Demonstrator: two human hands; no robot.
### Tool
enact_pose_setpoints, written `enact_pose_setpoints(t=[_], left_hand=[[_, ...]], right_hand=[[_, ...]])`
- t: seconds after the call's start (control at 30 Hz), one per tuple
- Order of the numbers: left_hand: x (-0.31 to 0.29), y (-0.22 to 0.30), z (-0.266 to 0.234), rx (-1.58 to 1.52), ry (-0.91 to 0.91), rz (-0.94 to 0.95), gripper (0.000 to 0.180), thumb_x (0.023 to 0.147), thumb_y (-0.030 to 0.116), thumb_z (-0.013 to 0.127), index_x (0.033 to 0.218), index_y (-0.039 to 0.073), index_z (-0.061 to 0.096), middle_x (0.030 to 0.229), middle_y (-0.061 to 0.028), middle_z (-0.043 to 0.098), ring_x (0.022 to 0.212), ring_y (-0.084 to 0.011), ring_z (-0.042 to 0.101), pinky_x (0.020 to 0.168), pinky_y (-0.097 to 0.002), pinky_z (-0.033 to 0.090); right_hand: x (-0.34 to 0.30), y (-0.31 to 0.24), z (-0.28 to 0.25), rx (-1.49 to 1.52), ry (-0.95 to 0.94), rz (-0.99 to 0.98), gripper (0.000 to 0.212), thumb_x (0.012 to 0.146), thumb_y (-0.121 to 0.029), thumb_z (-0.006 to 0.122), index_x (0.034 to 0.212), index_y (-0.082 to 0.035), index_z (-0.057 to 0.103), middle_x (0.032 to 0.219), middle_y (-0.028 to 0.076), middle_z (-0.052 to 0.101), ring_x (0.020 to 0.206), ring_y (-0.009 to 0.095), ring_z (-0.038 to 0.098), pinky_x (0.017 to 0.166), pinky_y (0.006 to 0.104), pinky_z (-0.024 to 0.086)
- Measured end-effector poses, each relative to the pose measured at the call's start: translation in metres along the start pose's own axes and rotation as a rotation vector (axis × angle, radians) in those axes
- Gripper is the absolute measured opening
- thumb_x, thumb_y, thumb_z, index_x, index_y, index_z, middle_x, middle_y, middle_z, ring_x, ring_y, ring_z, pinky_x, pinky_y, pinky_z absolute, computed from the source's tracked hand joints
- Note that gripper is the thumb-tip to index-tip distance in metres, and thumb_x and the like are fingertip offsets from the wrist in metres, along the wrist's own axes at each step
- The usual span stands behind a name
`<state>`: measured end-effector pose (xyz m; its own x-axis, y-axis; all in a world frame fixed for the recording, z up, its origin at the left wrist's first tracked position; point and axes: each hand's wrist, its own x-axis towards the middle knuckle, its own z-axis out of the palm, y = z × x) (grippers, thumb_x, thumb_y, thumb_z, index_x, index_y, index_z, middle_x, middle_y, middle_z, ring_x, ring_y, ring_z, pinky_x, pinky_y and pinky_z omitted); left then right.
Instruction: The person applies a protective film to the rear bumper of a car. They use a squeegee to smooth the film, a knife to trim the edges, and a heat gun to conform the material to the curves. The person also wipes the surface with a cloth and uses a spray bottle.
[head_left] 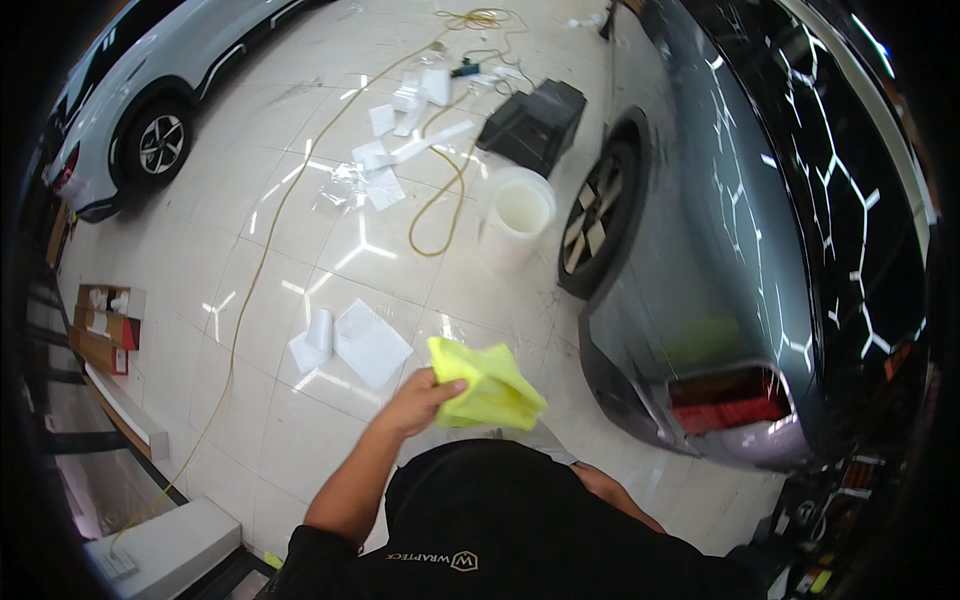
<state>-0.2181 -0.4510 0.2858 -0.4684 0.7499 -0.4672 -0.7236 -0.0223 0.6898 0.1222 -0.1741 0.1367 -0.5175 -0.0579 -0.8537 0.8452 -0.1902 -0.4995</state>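
My left hand (421, 399) is closed around one edge of a bright yellow cloth (492, 388), held up in front of my body. The cloth hangs loosely folded, its free part toward the right. At my right side, my right hand (592, 482) is low by my waist, close to a pale grey-white patch that I cannot make out. Its fingers are mostly hidden behind my black shirt. To the right stands a grey car (690, 250), its rear corner with a red tail light (728, 400) nearest to me.
A tall white bucket (520, 212) and a black box-like step (532, 125) stand by the car's wheel (600, 215). White sheets (371, 343) and a yellow hose (262, 265) lie on the tiled floor. A white car (150, 110) is far left; cardboard boxes (103, 335) stand at left.
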Motion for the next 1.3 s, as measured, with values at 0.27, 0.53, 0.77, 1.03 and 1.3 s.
enact_pose_setpoints(t=[0.27,0.53,0.77,1.03,1.3], left_hand=[[0.023,0.127,-0.140,0.243,0.533,0.388,0.047,0.086,0.016,0.065,0.125,-0.005,0.049,0.119,-0.0113,0.058,0.110,-0.0201,0.056,0.095,-0.0348,0.043],[0.177,0.216,-0.205,-0.040,0.773,0.347,0.031,0.096,0.022,0.052,0.111,-0.004,0.056,0.104,-0.0112,0.062,0.089,-0.0196,0.062,0.076,-0.0322,0.052],[0.231,0.402,-0.236,-0.036,0.833,0.464,0.028,0.091,0.018,0.059,0.105,-0.006,0.056,0.096,-0.0129,0.064,0.081,-0.0221,0.065,0.069,-0.0337,0.055],[0.383,0.488,-0.332,-0.148,0.941,0.387,0.023,0.087,0.010,0.059,0.103,-0.007,0.057,0.096,-0.0142,0.064,0.082,-0.0237,0.065,0.070,-0.0351,0.055],[0.589,0.639,-0.426,0.325,0.909,0.162,0.020,0.087,0.013,0.058,0.096,-0.005,0.061,0.088,-0.0098,0.063,0.076,-0.0173,0.061,0.066,-0.0305,0.049]], right_hand=[[0.107,-0.171,0.017,-0.476,0.153,0.000,0.044,0.082,-0.018,0.055,0.122,-0.001,0.054,0.108,0.015,0.063,0.097,0.026,0.060,0.084,0.0364,0.047],[0.261,-0.341,-0.049,-1.091,0.159,-0.140,0.050,0.082,-0.019,0.053,0.128,0.000,0.052,0.124,0.023,0.056,0.117,0.037,0.052,0.101,0.0401,0.040],[0.370,-0.662,-0.062,-1.281,0.201,-0.508,0.046,0.081,-0.015,0.052,0.124,0.002,0.052,0.115,0.026,0.058,0.109,0.039,0.054,0.094,0.0433,0.042],[0.508,-0.924,-0.019,-1.058,0.184,-0.773,0.042,0.084,-0.014,0.048,0.122,0.002,0.054,0.116,0.025,0.058,0.111,0.038,0.053,0.096,0.0423,0.042],[0.657,-0.903,-0.172,-1.156,0.231,-0.114,0.041,0.082,-0.021,0.049,0.116,-0.001,0.060,0.113,0.023,0.061,0.107,0.036,0.057,0.095,0.0397,0.043]])
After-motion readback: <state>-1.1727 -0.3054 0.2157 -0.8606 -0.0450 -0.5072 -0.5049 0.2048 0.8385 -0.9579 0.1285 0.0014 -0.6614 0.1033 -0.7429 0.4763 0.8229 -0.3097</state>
